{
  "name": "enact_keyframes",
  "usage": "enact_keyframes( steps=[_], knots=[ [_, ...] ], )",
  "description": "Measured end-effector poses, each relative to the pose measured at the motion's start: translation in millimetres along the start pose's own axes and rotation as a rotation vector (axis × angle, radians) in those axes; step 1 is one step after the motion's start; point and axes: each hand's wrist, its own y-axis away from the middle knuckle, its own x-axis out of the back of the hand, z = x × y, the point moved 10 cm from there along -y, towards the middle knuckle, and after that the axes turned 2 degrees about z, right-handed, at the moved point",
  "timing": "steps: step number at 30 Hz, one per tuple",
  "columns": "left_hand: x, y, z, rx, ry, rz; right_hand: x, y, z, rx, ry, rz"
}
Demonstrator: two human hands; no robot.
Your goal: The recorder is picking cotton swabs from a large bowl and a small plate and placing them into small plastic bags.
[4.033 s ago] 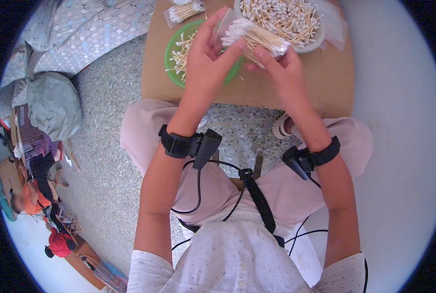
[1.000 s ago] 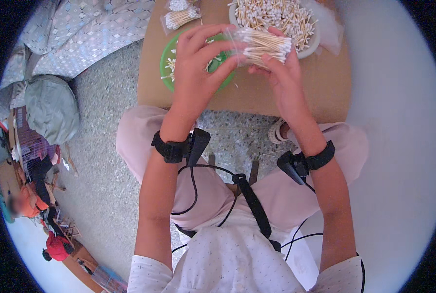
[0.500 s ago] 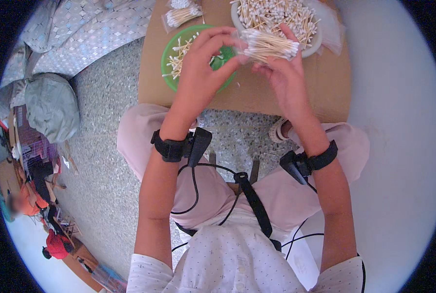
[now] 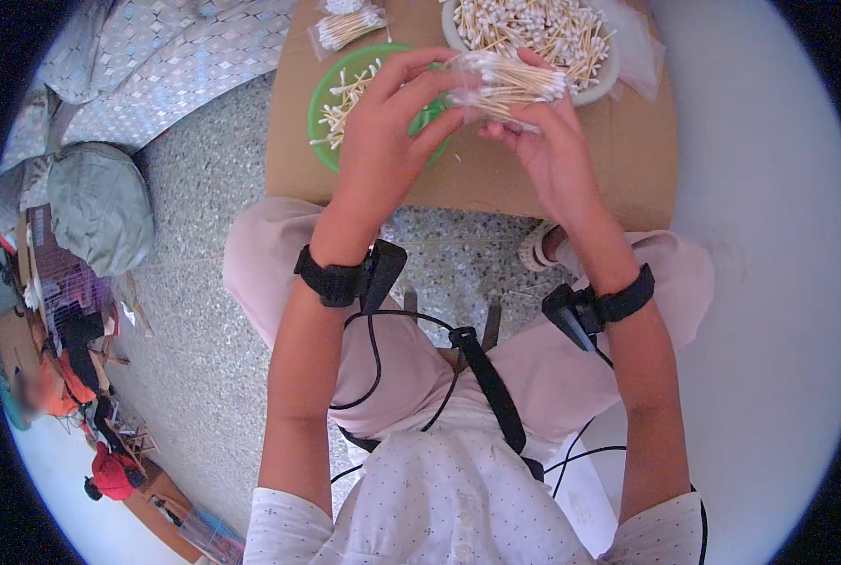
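A bundle of cotton swabs (image 4: 519,83) lies sideways between my two hands, above the table. My left hand (image 4: 383,141) pinches the clear plastic bag (image 4: 462,85) at the bundle's left end. Closed round the other end is my right hand (image 4: 554,151), its thumb in front and fingers behind. How far the bag covers the swabs is hard to tell. Below my left hand sits a green bowl (image 4: 317,105) with loose cotton swabs, partly hidden. Behind the bundle, a white bowl (image 4: 613,83) is heaped with more swabs.
The brown cardboard-like tabletop (image 4: 618,179) carries a filled swab packet (image 4: 350,28) at the far left and clear plastic bags (image 4: 642,56) at the far right. A white wall or panel (image 4: 769,282) stands to the right. A grey bag (image 4: 100,207) rests left on the speckled floor (image 4: 204,188).
Both hands and the bundle have shifted slightly left. The swabs look more inside the clear bag, and my right fingers have curled closer behind them.
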Motion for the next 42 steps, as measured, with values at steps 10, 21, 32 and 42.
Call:
enact_keyframes(
  steps=[10,21,32,42],
  knots=[
    [-4.2,-6.0,-10.3,0.064,0.112,-0.153,1.5,-1.4,1.6,-0.036,0.085,0.0],
    [8.6,-6.7,-27.8,0.174,0.233,-0.061,1.4,-7.8,-0.8,-0.037,0.06,0.042],
    [2.2,-0.9,-26.6,0.297,0.128,-0.06,2.1,-8.3,1.7,-0.004,-0.012,-0.014],
    [-4.7,-0.6,-6.9,0.031,-0.029,-0.097,-3.7,-1.3,-0.6,0.04,0.022,-0.007]
  ],
)
